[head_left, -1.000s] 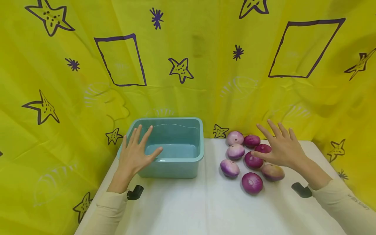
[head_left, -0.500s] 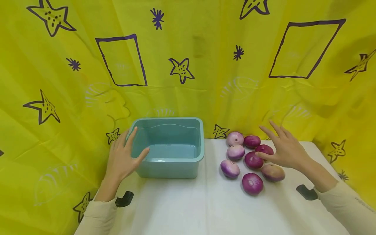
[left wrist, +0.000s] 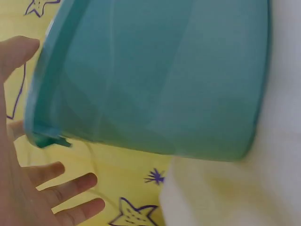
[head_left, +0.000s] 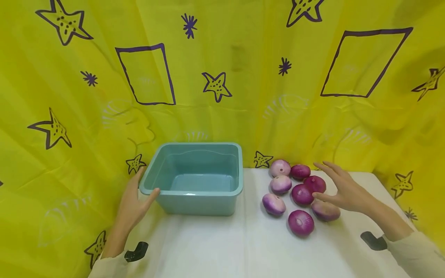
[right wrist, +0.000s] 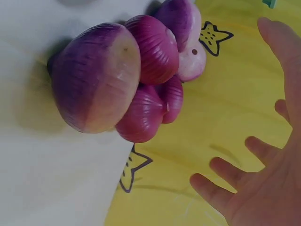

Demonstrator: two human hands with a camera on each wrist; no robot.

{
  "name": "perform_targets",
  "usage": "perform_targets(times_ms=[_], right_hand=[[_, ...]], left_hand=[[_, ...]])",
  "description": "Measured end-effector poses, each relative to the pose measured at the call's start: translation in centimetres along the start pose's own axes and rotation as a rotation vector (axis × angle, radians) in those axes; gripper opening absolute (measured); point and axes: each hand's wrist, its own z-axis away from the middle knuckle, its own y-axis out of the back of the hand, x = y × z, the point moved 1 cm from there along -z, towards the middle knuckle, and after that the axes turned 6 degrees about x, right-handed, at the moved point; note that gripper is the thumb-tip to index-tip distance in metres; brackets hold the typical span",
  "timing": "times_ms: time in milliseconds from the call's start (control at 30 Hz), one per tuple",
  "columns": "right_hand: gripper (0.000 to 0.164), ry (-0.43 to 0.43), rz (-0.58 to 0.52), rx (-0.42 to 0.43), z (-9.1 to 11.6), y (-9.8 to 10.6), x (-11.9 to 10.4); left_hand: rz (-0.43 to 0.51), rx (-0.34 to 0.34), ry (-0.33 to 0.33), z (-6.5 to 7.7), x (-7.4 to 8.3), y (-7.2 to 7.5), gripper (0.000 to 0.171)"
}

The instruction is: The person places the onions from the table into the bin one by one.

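A blue-green plastic bin (head_left: 196, 204) stands on the left of the table. My left hand (head_left: 130, 208) is beside its left rim, thumb and fingers spread apart; in the left wrist view the thumb is close to the rim (left wrist: 44, 77), and I cannot tell whether it touches. Several red onions lie in a cluster on the right, among them a purple onion (head_left: 301, 223) in front and a paler onion (head_left: 326, 211) at the right. Over the cluster's right side is my right hand (head_left: 349, 195), holding nothing, its fingers extended and apart in the right wrist view.
A white table (head_left: 208, 247) carries the bin and the onions. Behind and at both sides hangs a yellow curtain (head_left: 240, 119) with dark star drawings. A black piece (head_left: 136, 251) sits at the left wrist, another black piece (head_left: 373, 241) at the right.
My left hand has moved left and down from in front of the bin to beside its left rim. The right hand has lowered and shifted right. Bin and onions stay in place.
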Motion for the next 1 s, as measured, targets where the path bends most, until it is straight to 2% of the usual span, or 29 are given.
perform_targets(times_ms=[133, 233, 500, 667, 867, 1000], right_hand=[[0.093, 0.007, -0.063, 0.03, 0.9, -0.6, 0.9], [0.092, -0.031, -0.094, 0.02, 1.7, -1.3, 1.7], [0.088, -0.15, -0.152, -0.091, 4.0, -3.3, 3.1], [0.083, -0.204, -0.141, -0.141, 5.0, -4.0, 3.8], [0.073, -0.243, -0.091, -0.156, 5.8, -4.5, 4.4], [0.067, -0.252, -0.101, -0.161, 6.1, -4.7, 4.6]], left_hand=[[0.073, 0.028, 0.04, 0.8, -0.8, -0.5, 0.082], [0.128, 0.037, 0.067, 1.0, -1.2, -0.9, 0.079], [0.351, -0.014, 0.136, 1.6, -1.9, -2.2, 0.072], [0.504, 0.004, 0.165, 1.9, -2.1, -2.9, 0.07], [0.551, 0.023, 0.174, 1.9, -1.9, -3.3, 0.072], [0.558, 0.026, 0.191, 1.9, -1.9, -3.5, 0.073]])
